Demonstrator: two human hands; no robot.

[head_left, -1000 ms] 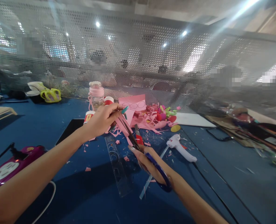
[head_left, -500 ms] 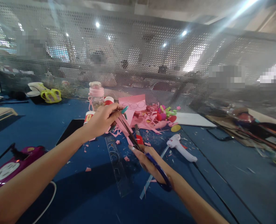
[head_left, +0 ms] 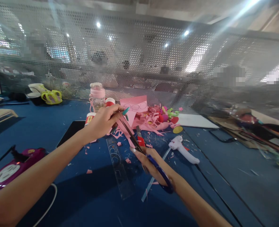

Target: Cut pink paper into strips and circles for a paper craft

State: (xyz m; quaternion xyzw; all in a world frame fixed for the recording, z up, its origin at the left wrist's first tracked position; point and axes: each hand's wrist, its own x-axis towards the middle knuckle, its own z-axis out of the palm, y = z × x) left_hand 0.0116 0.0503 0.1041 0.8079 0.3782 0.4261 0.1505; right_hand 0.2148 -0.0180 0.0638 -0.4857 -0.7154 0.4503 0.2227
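Scissors meeting pink paper above the counter

Left hand (head_left: 101,121) pinches the pink paper strip (head_left: 127,121); right hand (head_left: 153,165), nearer the counter's near edge, grips scissors (head_left: 141,148) whose blades point away toward it.

Table (head_left: 35,126): deep blue, flecked with pink scraps. Scissors (head_left: 162,176): blue handles, dark blades. Paper strip (head_left: 127,126) at blades: pink. Nail on left hand (head_left: 104,121): teal. Knife (head_left: 139,137) near blades: red. Ruler (head_left: 119,170): clear, printed marks. Glue gun (head_left: 182,149) right: white, black cord. Paper sheet (head_left: 133,104) far: pink, drawn dark ovals. Scrap heap (head_left: 160,119): pink, red, green, yellow bits. Bottle (head_left: 97,94): pink cap, clear body. Screen (head_left: 139,63) far: grey, dotted with holes. Gadget (head_left: 14,167) near left: magenta, white panel. Thing (head_left: 51,96) far left: yellow-green.
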